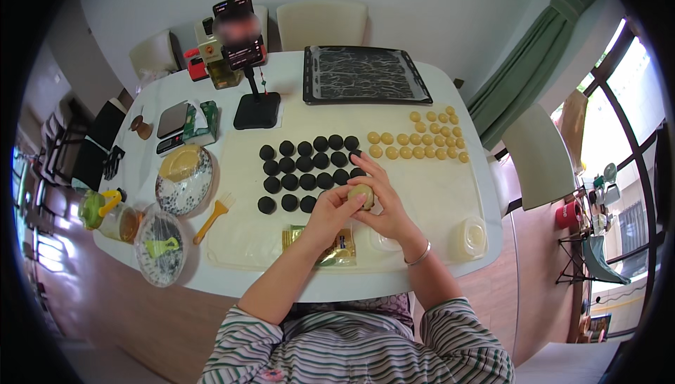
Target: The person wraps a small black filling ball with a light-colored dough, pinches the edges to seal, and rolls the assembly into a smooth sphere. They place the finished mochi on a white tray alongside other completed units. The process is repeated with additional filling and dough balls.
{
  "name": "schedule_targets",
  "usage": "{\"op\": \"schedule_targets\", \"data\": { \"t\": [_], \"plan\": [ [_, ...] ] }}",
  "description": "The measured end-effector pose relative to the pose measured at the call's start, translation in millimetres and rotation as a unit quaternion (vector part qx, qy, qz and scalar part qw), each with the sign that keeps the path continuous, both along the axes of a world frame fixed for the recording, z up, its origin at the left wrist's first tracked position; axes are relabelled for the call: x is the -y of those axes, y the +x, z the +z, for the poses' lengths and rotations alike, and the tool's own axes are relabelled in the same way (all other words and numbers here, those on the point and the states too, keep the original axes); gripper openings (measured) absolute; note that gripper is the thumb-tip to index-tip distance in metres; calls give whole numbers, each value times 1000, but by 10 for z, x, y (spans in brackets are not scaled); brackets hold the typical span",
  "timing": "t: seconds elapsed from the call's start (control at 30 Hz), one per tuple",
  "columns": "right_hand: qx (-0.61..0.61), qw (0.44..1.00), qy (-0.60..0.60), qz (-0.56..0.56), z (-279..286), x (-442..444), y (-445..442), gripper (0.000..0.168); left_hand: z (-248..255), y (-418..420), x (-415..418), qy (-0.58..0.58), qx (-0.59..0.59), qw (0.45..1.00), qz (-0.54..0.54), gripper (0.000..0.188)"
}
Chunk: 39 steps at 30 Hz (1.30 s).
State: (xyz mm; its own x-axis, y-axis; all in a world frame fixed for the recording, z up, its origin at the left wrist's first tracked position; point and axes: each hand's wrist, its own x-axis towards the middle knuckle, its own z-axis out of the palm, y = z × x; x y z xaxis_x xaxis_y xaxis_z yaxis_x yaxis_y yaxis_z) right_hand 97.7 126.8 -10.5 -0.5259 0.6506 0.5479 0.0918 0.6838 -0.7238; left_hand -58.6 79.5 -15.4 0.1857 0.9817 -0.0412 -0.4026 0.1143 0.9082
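Note:
Above the pale mat (422,194), my left hand (331,214) and my right hand (386,205) meet around a pale yellow-green ball (360,192), seemingly dough. The left thumb presses on its near side, while the right fingers curve about its far side. A little dark colour shows at the ball's lower edge. Just beyond my hands lie rows of black balls (304,163), some partly covered by my fingers. Rows of smaller yellow balls (403,139) sit to the right. Under my left forearm is a gold packet (343,249), partly hidden.
A lined baking tray (364,75) lies at the back, beside a phone on a stand (257,110). At left are a scale (173,120), a tissue box (203,123), film-covered bowls (184,194), a brush (213,218) and a jug (118,220). A plastic container (471,239) stands front right.

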Motion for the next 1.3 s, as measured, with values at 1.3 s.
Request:
{"op": "schedule_targets", "data": {
  "t": [1.3],
  "plan": [
    [-14,999,22,26,-63,67,-54,46,-14,2,7,1,-21,1000,-4,23]
  ]
}}
